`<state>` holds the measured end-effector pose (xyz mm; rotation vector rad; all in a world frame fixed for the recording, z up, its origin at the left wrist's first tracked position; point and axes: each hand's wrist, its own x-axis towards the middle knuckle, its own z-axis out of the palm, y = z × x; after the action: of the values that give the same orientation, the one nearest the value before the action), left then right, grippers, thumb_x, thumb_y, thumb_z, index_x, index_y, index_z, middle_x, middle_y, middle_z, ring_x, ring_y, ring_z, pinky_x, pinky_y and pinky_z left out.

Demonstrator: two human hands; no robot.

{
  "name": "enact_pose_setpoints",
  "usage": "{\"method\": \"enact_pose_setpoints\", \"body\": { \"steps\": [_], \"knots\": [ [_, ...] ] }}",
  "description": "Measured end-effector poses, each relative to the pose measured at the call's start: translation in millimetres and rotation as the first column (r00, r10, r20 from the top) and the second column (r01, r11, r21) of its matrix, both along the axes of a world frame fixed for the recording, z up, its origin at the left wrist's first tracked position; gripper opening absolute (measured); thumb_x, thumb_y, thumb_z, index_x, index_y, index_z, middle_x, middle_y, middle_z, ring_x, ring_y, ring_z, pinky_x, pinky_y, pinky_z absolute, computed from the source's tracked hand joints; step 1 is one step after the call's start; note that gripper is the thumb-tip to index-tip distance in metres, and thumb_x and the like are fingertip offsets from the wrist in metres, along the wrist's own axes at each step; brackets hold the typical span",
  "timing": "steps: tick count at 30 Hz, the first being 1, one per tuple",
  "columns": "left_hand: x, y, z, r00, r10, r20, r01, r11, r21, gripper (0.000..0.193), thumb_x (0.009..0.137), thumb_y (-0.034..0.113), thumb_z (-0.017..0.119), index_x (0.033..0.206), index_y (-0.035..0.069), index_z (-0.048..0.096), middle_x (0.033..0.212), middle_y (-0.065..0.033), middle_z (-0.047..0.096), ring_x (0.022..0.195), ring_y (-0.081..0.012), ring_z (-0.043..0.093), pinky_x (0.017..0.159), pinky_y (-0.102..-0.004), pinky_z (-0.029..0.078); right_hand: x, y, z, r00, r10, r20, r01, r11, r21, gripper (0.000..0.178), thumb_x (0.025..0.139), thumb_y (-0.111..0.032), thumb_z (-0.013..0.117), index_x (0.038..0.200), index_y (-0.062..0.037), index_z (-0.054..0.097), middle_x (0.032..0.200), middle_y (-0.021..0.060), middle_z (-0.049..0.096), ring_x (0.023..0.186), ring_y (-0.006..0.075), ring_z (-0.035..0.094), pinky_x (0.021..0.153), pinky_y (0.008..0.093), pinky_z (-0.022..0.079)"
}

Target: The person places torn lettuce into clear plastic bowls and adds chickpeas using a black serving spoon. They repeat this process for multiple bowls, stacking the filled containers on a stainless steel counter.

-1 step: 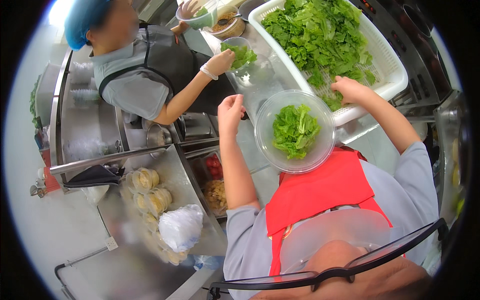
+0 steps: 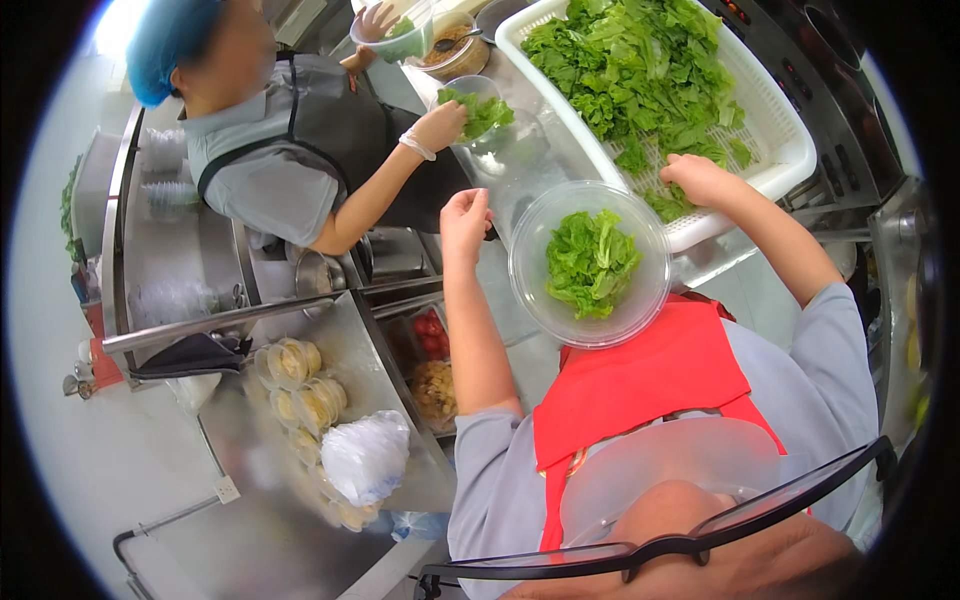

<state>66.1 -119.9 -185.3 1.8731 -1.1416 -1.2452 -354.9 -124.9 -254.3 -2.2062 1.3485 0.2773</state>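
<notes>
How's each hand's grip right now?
Left hand: curled closed, nothing visible in it.
Right hand: touching lettuce; whether it's holding any can't be told.

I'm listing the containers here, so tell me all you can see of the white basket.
The basket is white, apparently plastic: rectangular with rounded corners, a smooth rim and a slotted floor. It stands upright, apparently on the metal counter, beyond the clear bowl; whether the two touch is unclear. The picture's upper edge cuts it off. Lettuce heaps its far part, thinning toward the near end, where bare floor shows. The right hand is over the near rim, at the lettuce.
</notes>
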Motion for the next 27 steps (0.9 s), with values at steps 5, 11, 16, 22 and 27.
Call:
{"method": "enact_pose_setpoints", "body": {
  "steps": [5,11,16,22,27],
  "knots": [
    [-2.2,-27.5,-56.5,1.0,-0.007,-0.02,0.007,1.0,0.021,0.029,0.098,0.027,0.067,0.111,0.001,0.069,0.081,-0.0039,0.069,0.063,-0.0071,0.057,0.054,-0.0229,0.044,-8.2,-3.9,40.7,0.791,-0.218,0.572,0.329,0.939,-0.097,0.033,0.083,0.003,0.067,0.114,-0.0064,0.071,0.118,0.0122,0.066,0.115,0.0308,0.062,0.098,0.0395,0.05],
    [-13.1,-24.9,-71.4,0.986,-0.125,-0.109,0.126,0.992,-0.006,0.029,0.1,0.025,0.065,0.115,0.001,0.069,0.084,-0.0052,0.07,0.065,-0.0088,0.06,0.056,-0.0244,0.046,-38.6,-16.9,61.8,0.536,-0.398,0.744,0.541,0.839,0.06,0.025,0.093,-0.012,0.071,0.116,-0.0031,0.071,0.12,0.0088,0.07,0.11,0.024,0.064,0.097,0.0345,0.049],
    [-6.9,-10.1,-72.3,0.972,-0.15,-0.181,0.141,0.988,-0.057,0.027,0.101,0.023,0.065,0.116,0.001,0.069,0.084,-0.0038,0.069,0.067,-0.0076,0.059,0.058,-0.0228,0.046,-28.4,-6.8,47.1,0.789,-0.369,0.492,0.473,0.875,-0.103,0.056,0.084,-0.014,0.079,0.137,-0.011,0.061,0.149,0.0126,0.052,0.127,0.0305,0.056,0.106,0.0403,0.049],
    [-1.0,-2.7,-54.4,0.968,-0.193,-0.158,0.177,0.978,-0.109,0.026,0.1,0.023,0.064,0.116,0.004,0.069,0.086,-0.0033,0.07,0.069,-0.0077,0.06,0.06,-0.0231,0.047,8.4,4.5,0.7,0.975,-0.2,-0.099,0.192,0.978,-0.087,0.081,0.073,0.001,0.078,0.146,-0.0199,0.052,0.147,0.02,0.048,0.131,0.0447,0.051,0.106,0.0504,0.049],
    [-7.8,-17.9,-30.5,0.977,-0.176,-0.117,0.171,0.984,-0.048,0.032,0.099,0.026,0.067,0.117,0.0,0.07,0.091,-0.0061,0.071,0.077,-0.01,0.062,0.067,-0.0254,0.048,-1.7,-10.0,-13.3,0.883,-0.385,0.267,0.448,0.861,-0.242,0.052,0.077,0.013,0.052,0.119,-0.0119,0.07,0.118,0.0116,0.065,0.11,0.036,0.063,0.092,0.0434,0.052]
  ]
}}
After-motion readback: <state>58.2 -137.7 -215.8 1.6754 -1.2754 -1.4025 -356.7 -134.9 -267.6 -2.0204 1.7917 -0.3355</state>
